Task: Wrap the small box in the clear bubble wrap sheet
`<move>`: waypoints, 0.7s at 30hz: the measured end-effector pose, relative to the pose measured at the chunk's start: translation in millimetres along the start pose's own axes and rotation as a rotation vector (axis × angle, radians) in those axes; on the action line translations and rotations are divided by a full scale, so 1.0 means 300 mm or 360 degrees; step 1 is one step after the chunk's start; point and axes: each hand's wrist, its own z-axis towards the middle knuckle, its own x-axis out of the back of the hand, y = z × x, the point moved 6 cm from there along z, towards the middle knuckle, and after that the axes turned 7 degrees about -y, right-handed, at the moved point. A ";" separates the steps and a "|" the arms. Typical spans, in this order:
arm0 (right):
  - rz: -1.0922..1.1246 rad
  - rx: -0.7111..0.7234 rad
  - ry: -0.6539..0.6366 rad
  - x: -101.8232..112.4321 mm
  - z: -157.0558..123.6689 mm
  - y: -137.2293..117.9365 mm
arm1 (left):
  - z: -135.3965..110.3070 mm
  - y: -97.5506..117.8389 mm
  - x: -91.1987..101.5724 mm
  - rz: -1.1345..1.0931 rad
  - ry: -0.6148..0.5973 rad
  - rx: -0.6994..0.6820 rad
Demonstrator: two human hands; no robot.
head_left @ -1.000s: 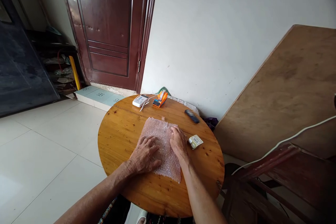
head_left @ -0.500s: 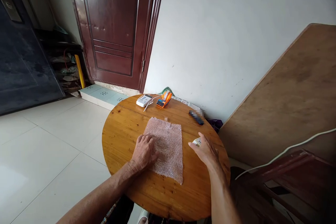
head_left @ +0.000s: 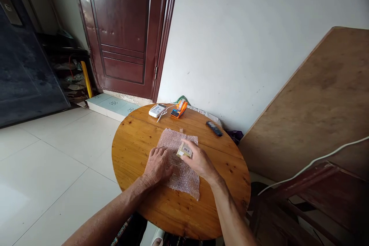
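Observation:
A sheet of pinkish bubble wrap lies flat on the round wooden table. My left hand rests on its left edge, fingers stretched out and palm down, holding nothing. Above the wrap, my right hand grips a small box between thumb and fingers. The box is pale with yellowish sides and a barcode label. Part of it is hidden behind my fingers.
At the table's far side are a white device with a cable and an orange tape dispenser. A dark, pixelated object lies at the far right. A small tape piece sits by the wrap's top edge.
My right hand has carried the small box leftward from the table's right side to over the bubble wrap. My left hand has stayed in place on the wrap.

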 end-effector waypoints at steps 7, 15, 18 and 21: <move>0.0119 -0.0009 -0.0034 -0.102 -0.004 0.065 | 0.004 0.008 0.003 0.0017 0.0045 -0.0018; 0.0206 -0.0093 0.0092 -0.087 -0.030 0.099 | 0.005 -0.006 -0.009 0.0005 0.0023 0.0013; 0.0230 -0.0083 0.0104 -0.102 -0.026 0.095 | 0.005 -0.006 -0.010 0.0014 0.0004 -0.0002; 0.0277 -0.0035 0.0074 -0.115 -0.024 0.077 | 0.004 -0.004 -0.007 0.0007 -0.0015 0.0004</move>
